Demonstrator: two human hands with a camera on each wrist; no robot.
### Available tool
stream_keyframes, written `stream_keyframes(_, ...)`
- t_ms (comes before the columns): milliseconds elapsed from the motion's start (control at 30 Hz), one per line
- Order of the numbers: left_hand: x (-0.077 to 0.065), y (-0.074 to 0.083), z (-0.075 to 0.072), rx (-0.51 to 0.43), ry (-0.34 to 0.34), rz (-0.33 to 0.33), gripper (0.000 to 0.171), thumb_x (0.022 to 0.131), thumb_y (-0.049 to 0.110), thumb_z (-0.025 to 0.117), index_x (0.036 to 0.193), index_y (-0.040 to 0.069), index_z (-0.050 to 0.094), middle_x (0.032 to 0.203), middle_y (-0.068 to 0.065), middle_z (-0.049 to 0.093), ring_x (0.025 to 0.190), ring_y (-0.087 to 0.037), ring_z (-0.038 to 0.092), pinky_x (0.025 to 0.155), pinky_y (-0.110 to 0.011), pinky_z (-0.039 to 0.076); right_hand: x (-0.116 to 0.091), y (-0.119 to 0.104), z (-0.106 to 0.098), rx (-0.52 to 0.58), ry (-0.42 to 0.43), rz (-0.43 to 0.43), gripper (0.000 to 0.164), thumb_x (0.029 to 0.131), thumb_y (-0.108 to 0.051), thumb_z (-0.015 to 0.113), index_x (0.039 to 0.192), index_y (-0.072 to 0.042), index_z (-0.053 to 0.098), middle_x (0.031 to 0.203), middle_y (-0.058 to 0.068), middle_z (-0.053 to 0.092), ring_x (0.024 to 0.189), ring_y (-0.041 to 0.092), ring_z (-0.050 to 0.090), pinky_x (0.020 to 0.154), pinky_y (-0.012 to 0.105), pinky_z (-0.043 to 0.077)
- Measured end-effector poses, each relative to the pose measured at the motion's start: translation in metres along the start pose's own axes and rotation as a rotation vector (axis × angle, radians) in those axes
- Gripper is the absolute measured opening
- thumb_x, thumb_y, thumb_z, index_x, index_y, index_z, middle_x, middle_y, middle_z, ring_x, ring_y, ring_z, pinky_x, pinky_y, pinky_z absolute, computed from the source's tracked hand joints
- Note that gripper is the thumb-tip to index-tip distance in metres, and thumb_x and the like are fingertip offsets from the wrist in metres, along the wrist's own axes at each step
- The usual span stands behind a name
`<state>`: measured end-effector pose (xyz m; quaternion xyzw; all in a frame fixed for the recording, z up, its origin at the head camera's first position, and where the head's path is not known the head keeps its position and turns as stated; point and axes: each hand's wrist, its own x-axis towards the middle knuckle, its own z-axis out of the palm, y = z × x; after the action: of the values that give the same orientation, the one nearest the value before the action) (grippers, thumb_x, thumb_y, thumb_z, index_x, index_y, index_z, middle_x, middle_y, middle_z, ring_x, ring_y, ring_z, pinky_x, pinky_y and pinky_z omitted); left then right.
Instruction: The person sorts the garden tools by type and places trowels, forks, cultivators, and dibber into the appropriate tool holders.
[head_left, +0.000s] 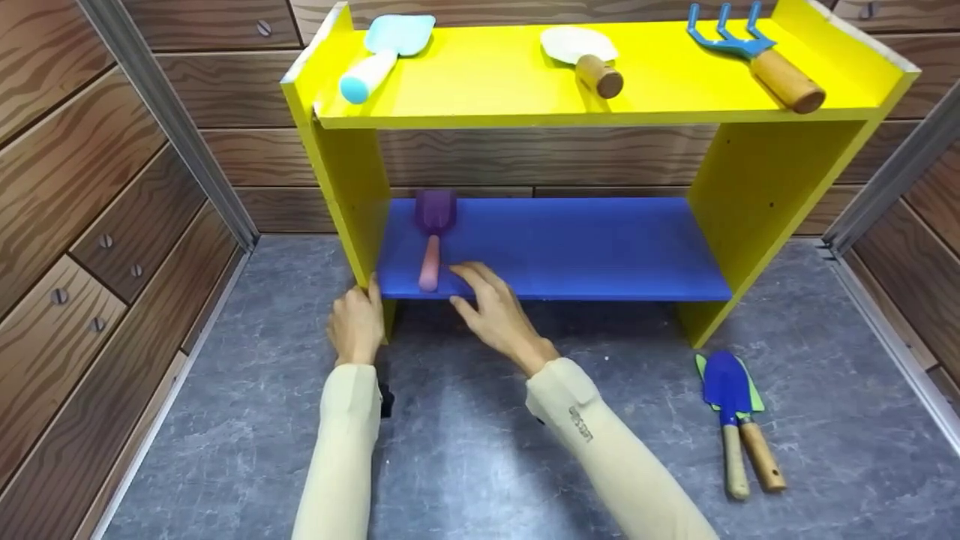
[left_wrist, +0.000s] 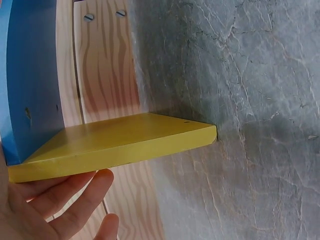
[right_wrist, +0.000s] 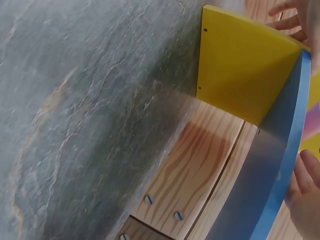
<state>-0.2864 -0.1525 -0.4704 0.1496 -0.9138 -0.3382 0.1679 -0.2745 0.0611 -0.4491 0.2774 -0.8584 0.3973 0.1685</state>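
A yellow shelf unit with a blue lower shelf stands in front of me. My left hand holds the front edge of its left side panel, fingers along the outer face and thumb at the front. On the blue shelf lies a purple scoop with a pink handle. Just right of that handle is my right hand, fingers loosely spread over the shelf's front edge and nothing held in them.
On the top shelf lie a light-blue scoop, a white trowel with a wooden handle, and a blue hand rake. A blue trowel overlaps a green one on the grey floor at right. Wood-patterned walls surround the unit.
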Motion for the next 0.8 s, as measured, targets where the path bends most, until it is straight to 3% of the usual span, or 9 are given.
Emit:
stream_keyframes(400, 0.000, -0.002, 0.000, 0.011, 0.006, 0.010, 0.057, 0.108, 0.042, 0.044, 0.085, -0.005, 0.068, 0.094, -0.033, 0.069, 0.085, -0.054, 0.067, 0.071, -0.062, 0.048, -0.021, 0.012, -0.022, -0.023, 0.104, -0.003, 0.034, 0.091, -0.001, 0.071, 0.123, 0.007, 0.065, 0.124, 0.019, 0.063, 0.118, 0.035, 0.060, 0.103, 0.046, 0.045)
stream_keyframes(800, 0.000, -0.001, 0.000, 0.005, 0.008, 0.013, 0.056, 0.108, 0.042, 0.045, 0.081, -0.003, 0.066, 0.093, -0.033, 0.069, 0.084, -0.054, 0.066, 0.070, -0.062, 0.048, -0.051, 0.028, -0.045, -0.134, 0.150, -0.086, 0.025, 0.091, -0.002, 0.071, 0.115, 0.005, 0.067, 0.120, 0.019, 0.063, 0.114, 0.037, 0.060, 0.097, 0.050, 0.047)
